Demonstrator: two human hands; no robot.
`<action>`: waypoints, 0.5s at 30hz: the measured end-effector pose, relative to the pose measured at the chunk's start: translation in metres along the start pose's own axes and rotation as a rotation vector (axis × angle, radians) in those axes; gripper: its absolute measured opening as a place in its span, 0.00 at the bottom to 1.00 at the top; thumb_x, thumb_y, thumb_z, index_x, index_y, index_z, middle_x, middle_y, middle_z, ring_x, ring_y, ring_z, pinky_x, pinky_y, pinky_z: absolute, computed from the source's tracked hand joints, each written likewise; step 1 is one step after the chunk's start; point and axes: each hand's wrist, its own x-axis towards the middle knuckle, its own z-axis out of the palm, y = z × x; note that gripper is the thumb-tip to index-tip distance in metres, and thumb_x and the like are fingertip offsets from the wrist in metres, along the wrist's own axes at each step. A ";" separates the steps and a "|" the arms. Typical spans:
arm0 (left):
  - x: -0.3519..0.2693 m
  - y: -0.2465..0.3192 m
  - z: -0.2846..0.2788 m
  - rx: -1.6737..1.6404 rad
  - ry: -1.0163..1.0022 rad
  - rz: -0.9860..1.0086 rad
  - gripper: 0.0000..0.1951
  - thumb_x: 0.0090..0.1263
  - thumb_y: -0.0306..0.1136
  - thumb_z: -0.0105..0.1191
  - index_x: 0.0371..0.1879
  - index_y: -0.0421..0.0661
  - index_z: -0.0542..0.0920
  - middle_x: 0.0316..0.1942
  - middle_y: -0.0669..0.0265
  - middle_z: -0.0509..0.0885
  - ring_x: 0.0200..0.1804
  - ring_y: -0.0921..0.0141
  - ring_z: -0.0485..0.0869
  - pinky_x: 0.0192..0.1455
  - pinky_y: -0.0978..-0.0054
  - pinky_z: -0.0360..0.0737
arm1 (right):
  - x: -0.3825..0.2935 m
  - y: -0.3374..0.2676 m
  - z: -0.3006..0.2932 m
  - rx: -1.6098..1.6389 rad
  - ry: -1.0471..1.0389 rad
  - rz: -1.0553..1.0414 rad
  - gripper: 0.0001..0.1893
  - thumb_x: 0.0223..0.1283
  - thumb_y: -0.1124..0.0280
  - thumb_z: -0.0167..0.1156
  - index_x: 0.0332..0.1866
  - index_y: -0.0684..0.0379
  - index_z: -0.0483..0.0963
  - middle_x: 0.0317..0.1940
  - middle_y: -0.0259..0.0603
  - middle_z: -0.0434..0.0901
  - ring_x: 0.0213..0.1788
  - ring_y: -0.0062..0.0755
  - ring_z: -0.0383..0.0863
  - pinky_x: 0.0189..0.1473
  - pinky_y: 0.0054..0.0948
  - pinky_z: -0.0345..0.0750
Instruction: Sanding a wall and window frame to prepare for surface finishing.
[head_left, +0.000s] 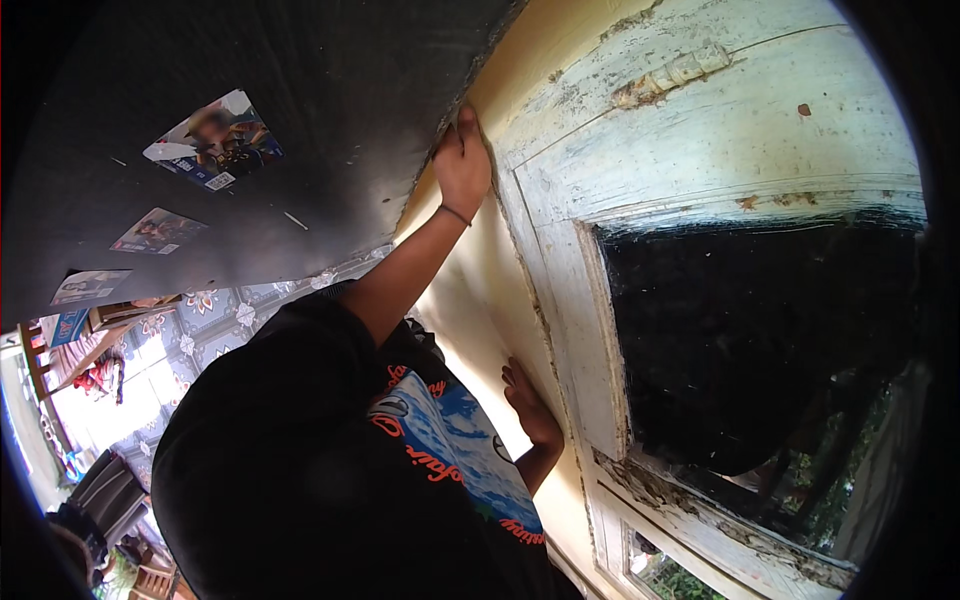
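My left hand, with a thin dark band at the wrist, is raised to the rough edge of a large dark panel. Its fingertips are partly hidden there, so a grip cannot be made out. Lower down, my right hand is at the pale yellow wall beside the window frame, fingers apart and holding nothing. My black T-shirt with a blue and red print fills much of the lower view. Picture cards, one of them torn, are stuck on the panel.
Close on the right is a worn, whitish wooden window frame with a dark reflective glass pane and a corroded hinge. Patterned floor tiles show at the left, with wooden furniture and a dark chair farther off.
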 end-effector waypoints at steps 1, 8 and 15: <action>0.001 0.001 0.000 0.084 -0.058 -0.124 0.21 0.69 0.43 0.40 0.36 0.31 0.74 0.35 0.41 0.77 0.41 0.49 0.75 0.46 0.64 0.69 | 0.000 -0.001 0.000 -0.008 0.047 0.017 0.32 0.64 0.58 0.46 0.67 0.62 0.46 0.64 0.53 0.53 0.66 0.40 0.53 0.66 0.35 0.49; 0.000 -0.004 -0.002 -0.021 0.066 0.179 0.22 0.69 0.43 0.39 0.37 0.31 0.75 0.35 0.40 0.76 0.42 0.50 0.75 0.47 0.64 0.69 | 0.001 -0.004 0.000 -0.004 0.036 0.061 0.33 0.63 0.59 0.47 0.67 0.62 0.44 0.65 0.54 0.52 0.67 0.39 0.51 0.66 0.34 0.48; -0.006 -0.023 -0.002 0.014 0.017 0.244 0.21 0.69 0.42 0.39 0.33 0.31 0.75 0.32 0.39 0.75 0.39 0.48 0.74 0.43 0.63 0.69 | 0.001 -0.004 0.000 -0.010 -0.014 0.037 0.32 0.63 0.60 0.47 0.67 0.62 0.45 0.65 0.52 0.52 0.67 0.39 0.51 0.66 0.34 0.48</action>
